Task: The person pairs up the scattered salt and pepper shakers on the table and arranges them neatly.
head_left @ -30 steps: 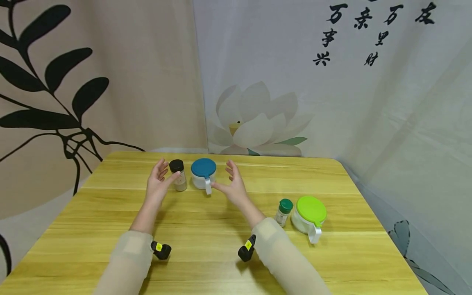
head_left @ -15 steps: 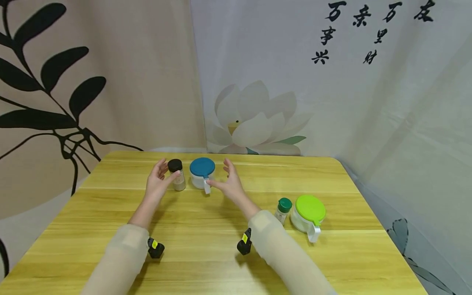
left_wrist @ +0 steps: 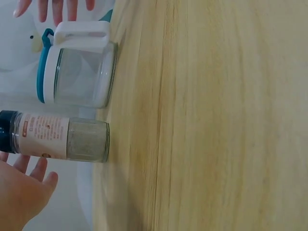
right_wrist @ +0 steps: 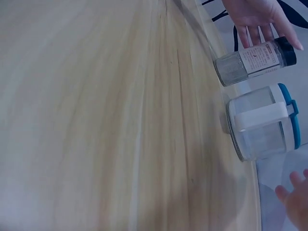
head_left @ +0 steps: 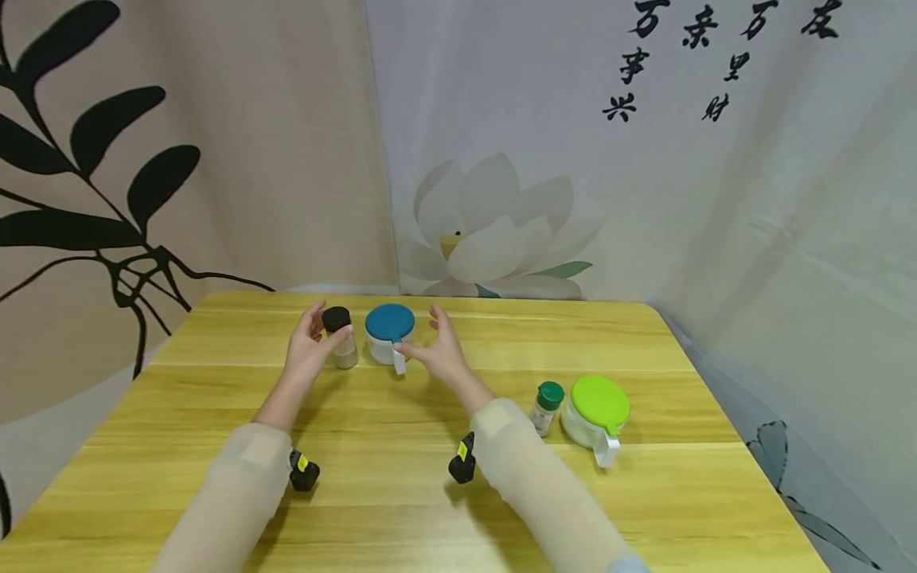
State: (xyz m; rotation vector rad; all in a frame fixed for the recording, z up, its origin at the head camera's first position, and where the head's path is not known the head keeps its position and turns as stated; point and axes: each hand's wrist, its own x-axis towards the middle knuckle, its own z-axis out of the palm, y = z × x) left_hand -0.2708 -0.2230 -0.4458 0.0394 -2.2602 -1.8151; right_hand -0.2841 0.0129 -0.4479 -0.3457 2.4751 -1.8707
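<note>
My left hand [head_left: 306,350] stands beside a glass seasoning bottle [head_left: 347,355] with a black cap, its thumb across the near side in the head view. In the left wrist view, the relaxed fingers lie along the labelled bottle. Just to the right is a clear glass seasoning jar [head_left: 389,323] with a blue lid and white handle [right_wrist: 262,117]. My right hand [head_left: 446,356] is at the jar's right side, fingers spread. Its thumb overlaps the handle in the head view, while the right wrist view shows its fingertips apart from the jar.
Further right on the wooden table [head_left: 387,493] stand a small green-capped bottle [head_left: 547,410] and a white-handled jar with a lime-green lid [head_left: 600,403], close to my right forearm. A printed curtain [head_left: 501,119] hangs behind the table's far edge.
My right hand has shifted slightly left, nearer the blue-lidded jar. My left thumb has edged right across the black-capped bottle. The head view has shifted slightly; the containers stay in place.
</note>
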